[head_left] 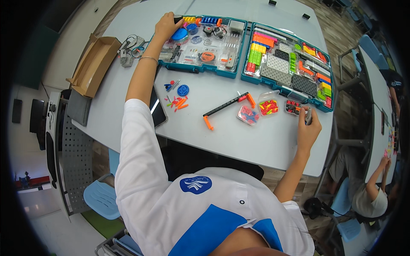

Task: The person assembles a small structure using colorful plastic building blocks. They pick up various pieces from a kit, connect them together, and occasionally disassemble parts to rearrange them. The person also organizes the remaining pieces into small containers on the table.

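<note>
My left hand (166,28) reaches to the far left corner of a teal-edged parts case (197,68). Its fingers close at a small black piece (178,19), next to a blue round part (180,34). At the right, my right hand (309,129) grips a small grey piece (308,115) beside a little clear box of red and black connectors (292,107). Left of that box are an opened box of red and yellow pegs (268,107) and a box of pink and blue pegs (248,115). A black beam (225,105) with orange end pieces lies nearby.
A second parts case (277,75) holds coloured beams and grey plates. Loose orange pegs (181,103) and a blue gear (183,90) lie near a dark tablet (159,112). A cardboard box (95,64) and cables (133,46) sit left. Another person (370,196) is at right.
</note>
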Tool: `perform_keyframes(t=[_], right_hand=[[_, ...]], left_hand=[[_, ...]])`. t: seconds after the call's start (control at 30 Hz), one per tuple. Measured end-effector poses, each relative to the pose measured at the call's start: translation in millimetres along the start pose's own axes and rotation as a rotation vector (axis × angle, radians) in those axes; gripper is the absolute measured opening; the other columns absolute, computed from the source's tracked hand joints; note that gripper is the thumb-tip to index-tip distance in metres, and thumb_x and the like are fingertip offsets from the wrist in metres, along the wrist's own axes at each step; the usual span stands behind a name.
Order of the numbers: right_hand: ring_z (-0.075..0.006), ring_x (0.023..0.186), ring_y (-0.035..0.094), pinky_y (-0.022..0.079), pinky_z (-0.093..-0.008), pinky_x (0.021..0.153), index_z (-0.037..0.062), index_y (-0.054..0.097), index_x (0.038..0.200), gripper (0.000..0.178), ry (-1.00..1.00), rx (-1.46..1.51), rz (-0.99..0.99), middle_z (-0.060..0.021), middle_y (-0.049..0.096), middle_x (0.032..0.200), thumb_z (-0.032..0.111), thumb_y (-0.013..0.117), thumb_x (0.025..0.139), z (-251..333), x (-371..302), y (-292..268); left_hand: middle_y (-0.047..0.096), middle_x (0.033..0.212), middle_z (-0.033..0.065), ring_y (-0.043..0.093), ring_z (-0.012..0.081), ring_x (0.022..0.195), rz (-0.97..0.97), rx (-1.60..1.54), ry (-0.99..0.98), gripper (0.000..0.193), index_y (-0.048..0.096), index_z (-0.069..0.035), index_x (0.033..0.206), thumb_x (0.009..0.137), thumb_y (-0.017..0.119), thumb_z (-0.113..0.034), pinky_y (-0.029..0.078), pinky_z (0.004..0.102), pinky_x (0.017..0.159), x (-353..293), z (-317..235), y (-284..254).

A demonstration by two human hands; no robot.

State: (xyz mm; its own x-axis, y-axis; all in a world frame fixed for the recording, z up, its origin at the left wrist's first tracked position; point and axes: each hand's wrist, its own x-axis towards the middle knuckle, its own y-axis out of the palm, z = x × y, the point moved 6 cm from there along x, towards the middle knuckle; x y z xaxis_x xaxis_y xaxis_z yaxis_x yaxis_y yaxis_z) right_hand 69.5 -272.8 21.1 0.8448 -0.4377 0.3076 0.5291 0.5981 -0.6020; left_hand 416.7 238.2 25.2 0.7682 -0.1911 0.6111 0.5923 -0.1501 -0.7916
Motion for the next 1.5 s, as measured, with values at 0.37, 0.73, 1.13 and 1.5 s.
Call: perform_keyframes(t=[0.37, 0.73, 1.13, 1.5], right_hand=[[-0.0065, 0.06, 0.044, 0.036, -0.0251, 0.057, 0.0021, 0.069, 0.094, 0.012, -0.025, 0.019, 0.004, -0.001, 0.058, 0.066, 0.014, 0.067, 0.094, 3, -1, 1], [-0.0057, 0.06, 0.043, 0.035, -0.0245, 0.055, 0.002, 0.07, 0.094, 0.013, -0.018, 0.023, 0.01, -0.0007, 0.059, 0.067, 0.014, 0.068, 0.093, 1, 0, 3], [-0.007, 0.063, 0.048, 0.039, -0.0248, 0.059, 0.0015, 0.069, 0.094, 0.014, -0.025, 0.049, 0.015, -0.0017, 0.061, 0.068, 0.015, 0.067, 0.093, 2, -1, 3], [-0.0065, 0.062, 0.048, 0.039, -0.0245, 0.059, 0.0002, 0.07, 0.095, 0.015, -0.028, 0.04, 0.028, -0.0021, 0.062, 0.068, 0.015, 0.067, 0.093, 1, 0, 5]], left_hand=[[0.067, 0.099, 0.0229, 0.065, 0.0375, 0.095, 0.059, -0.051, -0.022, 0.058, 0.06, 0.0, 0.107, 0.089, 0.063, -0.054, 0.052, 0.0449, 0.082, 5, 8, 15], [0.062, 0.108, 0.0166, 0.057, 0.0337, 0.105, -0.078, 0.011, -0.044, 0.058, 0.063, -0.005, 0.116, 0.089, 0.063, -0.056, 0.047, 0.0442, 0.092, 5, 2, -5], [0.055, 0.139, 0.0184, 0.042, 0.0355, 0.134, 0.448, -0.283, 0.18, 0.062, 0.063, -0.01, 0.132, 0.082, 0.074, -0.045, 0.033, 0.0467, 0.113, -38, -73, -24], [0.072, 0.107, 0.011, 0.066, 0.0227, 0.101, 0.397, -0.571, -0.078, 0.031, 0.071, -0.007, 0.117, 0.09, 0.068, -0.02, 0.05, 0.0356, 0.091, -29, -63, -30]])
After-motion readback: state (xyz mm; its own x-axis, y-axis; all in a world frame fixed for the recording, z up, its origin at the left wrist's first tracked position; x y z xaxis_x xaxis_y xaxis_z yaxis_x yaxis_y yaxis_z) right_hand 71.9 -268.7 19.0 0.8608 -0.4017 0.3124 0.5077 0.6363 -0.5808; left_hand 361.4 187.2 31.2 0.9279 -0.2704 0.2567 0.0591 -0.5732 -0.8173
